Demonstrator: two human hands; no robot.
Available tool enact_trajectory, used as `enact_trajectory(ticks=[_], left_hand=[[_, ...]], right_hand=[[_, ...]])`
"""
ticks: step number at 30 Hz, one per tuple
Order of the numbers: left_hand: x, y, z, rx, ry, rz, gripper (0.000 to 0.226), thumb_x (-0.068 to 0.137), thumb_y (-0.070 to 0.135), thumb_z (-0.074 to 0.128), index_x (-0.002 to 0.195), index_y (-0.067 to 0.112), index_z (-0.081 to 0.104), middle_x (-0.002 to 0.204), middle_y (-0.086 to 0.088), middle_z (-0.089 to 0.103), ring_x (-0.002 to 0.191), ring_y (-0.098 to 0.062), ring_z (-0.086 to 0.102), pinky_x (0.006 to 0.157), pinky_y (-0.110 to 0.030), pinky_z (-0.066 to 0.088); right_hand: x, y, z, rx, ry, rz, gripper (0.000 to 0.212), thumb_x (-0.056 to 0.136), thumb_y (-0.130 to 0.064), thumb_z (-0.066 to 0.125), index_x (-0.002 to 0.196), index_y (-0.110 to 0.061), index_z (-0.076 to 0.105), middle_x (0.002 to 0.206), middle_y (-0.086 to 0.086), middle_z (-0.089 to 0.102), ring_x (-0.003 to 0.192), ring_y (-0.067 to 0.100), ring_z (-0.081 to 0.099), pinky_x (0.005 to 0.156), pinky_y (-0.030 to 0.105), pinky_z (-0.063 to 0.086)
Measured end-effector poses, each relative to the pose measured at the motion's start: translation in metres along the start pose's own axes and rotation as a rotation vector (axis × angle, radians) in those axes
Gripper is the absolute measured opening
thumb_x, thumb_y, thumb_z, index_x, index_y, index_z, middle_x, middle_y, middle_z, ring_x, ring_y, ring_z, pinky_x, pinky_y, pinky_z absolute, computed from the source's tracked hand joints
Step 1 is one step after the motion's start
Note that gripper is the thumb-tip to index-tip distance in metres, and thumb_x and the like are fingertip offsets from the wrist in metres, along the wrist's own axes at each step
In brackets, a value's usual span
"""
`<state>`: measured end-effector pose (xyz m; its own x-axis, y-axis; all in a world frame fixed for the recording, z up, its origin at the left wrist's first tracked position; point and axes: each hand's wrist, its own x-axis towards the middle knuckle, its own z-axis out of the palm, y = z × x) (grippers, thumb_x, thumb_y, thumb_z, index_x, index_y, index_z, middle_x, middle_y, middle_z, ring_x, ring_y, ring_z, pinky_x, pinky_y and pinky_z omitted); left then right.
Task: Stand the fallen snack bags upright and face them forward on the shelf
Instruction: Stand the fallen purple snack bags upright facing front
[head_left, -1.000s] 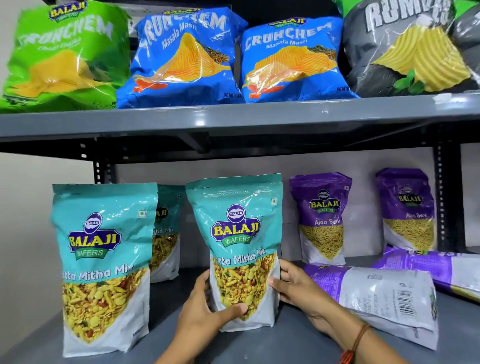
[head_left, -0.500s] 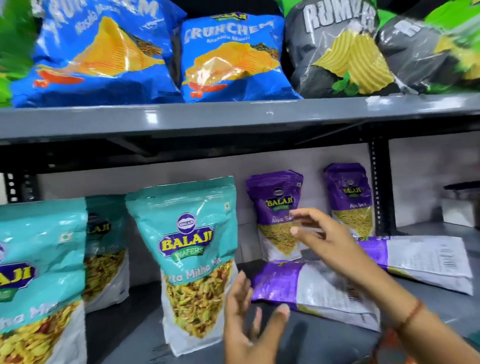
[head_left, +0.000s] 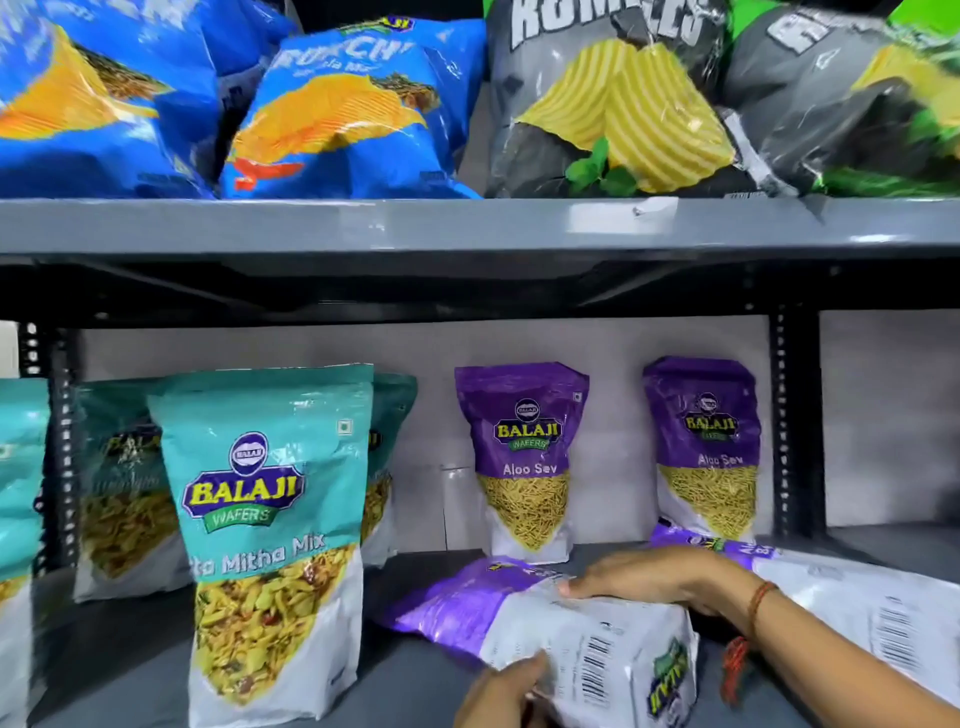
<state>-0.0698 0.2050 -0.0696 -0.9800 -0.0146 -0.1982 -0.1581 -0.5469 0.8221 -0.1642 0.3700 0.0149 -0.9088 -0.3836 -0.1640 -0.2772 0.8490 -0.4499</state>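
1. The fallen purple and white Aloo Sev pouch (head_left: 540, 618) lies flat, barcode side up, on the grey metal shelf (head_left: 415, 680), directly between my hands
2. My right hand (head_left: 660, 579) rests over its far edge, fingers pressed to the foil; my left hand (head_left: 506, 693) cups its near edge. The hands are apart, clamped on the pouch from opposite sides
3. To do this well, I would tip the purple top end up, turn the printed face toward me, and seat the flat base squarely
4. Just past my right wrist a second fallen purple pouch (head_left: 852, 597) waits
5. Beyond my fingers two upright purple pouches (head_left: 522, 457) set the row; left of my left hand stands a teal Mitha Mix pouch (head_left: 270, 519)
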Motion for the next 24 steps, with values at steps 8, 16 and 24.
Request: enact_trajectory(ticks=[8,16,24], left_hand=[[0.0,0.01,0.025,-0.067,-0.1,0.195,0.045,0.087,-0.021,0.045,0.119,0.005,0.062,0.104,-0.025,0.071,0.092,-0.039,0.068,0.083,-0.046,0.055],[0.025,0.066,0.027,0.287,-0.231,0.612,0.044,0.09,-0.018,0.047,0.114,0.015,0.065,0.103,-0.001,0.079,0.095,-0.016,0.071,0.089,-0.034,0.054],[0.055,0.043,-0.011,0.398,-0.189,0.553,0.032,0.094,-0.015,0.045,0.119,-0.005,0.062,0.122,-0.027,0.068,0.115,-0.036,0.062,0.107,-0.057,0.041]], right_hand=[[-0.023,0.023,0.005,0.664,0.152,-0.238,0.012,0.084,-0.031,0.075,0.093,-0.024,0.077,0.091,-0.003,0.081,0.079,0.009,0.076,0.068,0.021,0.059],[-0.032,0.004,0.023,0.561,0.921,-0.338,0.053,0.074,-0.041,0.079,0.116,-0.035,0.046,0.107,-0.013,0.072,0.102,0.013,0.068,0.088,0.04,0.053],[-0.029,0.02,0.073,0.478,0.894,-0.243,0.052,0.075,-0.034,0.08,0.113,-0.029,0.046,0.094,-0.002,0.075,0.079,0.017,0.07,0.08,0.047,0.057]])
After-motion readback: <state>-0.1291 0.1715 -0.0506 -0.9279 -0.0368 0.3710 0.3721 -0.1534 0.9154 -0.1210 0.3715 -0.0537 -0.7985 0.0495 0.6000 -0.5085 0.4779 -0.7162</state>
